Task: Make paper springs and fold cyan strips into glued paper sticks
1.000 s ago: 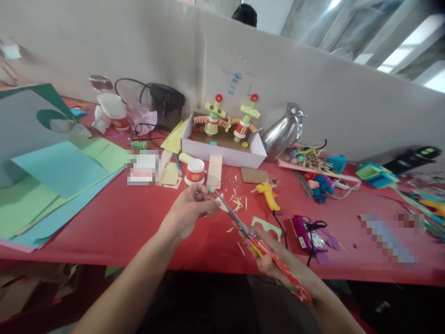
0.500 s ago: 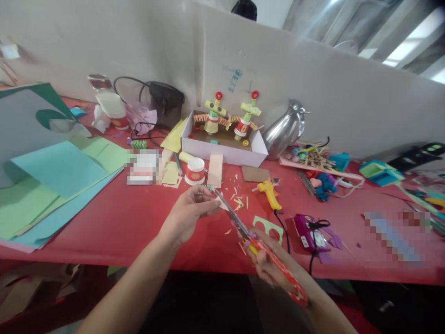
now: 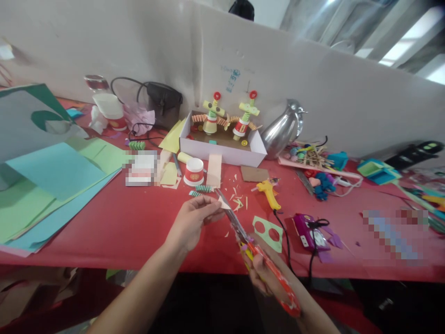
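Observation:
Between the fingertips of my left hand (image 3: 194, 218) is a small pale piece of paper (image 3: 224, 202). My right hand (image 3: 260, 266) is closed round the red handle of a pair of scissors (image 3: 238, 227), whose blades lie against the paper's edge. Thin paper scraps (image 3: 238, 203) are scattered on the table just beyond the blades. Past my left fingers lie a green folded paper spring (image 3: 203, 189), a red and white paper cup (image 3: 193, 172) and a pale paper strip (image 3: 214, 170).
A white box (image 3: 222, 153) holds two paper-cup figures. A steel jug (image 3: 283, 130) stands beside it. To the right lie a yellow glue gun (image 3: 269, 195) with its cord and a purple device (image 3: 309, 232). Coloured paper sheets (image 3: 59, 171) cover the left side.
My left hand has shifted slightly down and right, uncovering more of the green spring. The scissor handle has swung a little to the left, its blades now more closed at the paper.

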`<state>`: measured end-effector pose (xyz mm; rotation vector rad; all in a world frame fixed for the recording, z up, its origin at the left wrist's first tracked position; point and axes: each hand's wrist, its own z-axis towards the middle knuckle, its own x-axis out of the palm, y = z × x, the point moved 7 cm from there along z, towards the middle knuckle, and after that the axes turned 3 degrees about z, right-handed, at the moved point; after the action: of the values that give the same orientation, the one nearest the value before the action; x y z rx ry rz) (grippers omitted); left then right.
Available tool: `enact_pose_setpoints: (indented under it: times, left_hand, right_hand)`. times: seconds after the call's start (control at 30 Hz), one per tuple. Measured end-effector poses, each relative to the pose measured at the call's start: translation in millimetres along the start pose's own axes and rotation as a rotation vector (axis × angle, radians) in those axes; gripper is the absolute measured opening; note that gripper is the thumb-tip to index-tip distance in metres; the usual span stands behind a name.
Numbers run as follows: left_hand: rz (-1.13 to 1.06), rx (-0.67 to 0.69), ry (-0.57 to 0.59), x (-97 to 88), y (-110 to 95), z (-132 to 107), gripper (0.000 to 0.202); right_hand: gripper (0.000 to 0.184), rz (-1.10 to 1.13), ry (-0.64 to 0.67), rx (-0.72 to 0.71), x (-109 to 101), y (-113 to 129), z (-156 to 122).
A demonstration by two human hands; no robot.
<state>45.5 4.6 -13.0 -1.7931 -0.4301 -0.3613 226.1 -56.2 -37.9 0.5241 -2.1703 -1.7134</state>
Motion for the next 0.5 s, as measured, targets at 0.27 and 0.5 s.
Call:
enact_pose_setpoints:
  times: [0.27,0.5]
  left_hand:
    - [-0.021,-0.023,-0.016,-0.5,2,-1,0.021]
    - [-0.042,-0.032,-0.016,-0.3,2,0,0.020]
  right_hand:
    - [0.060,0.007,-0.022,0.027,2,-15,2]
    - [0.060,0.030,-0.022,0.059,5,-13,2]
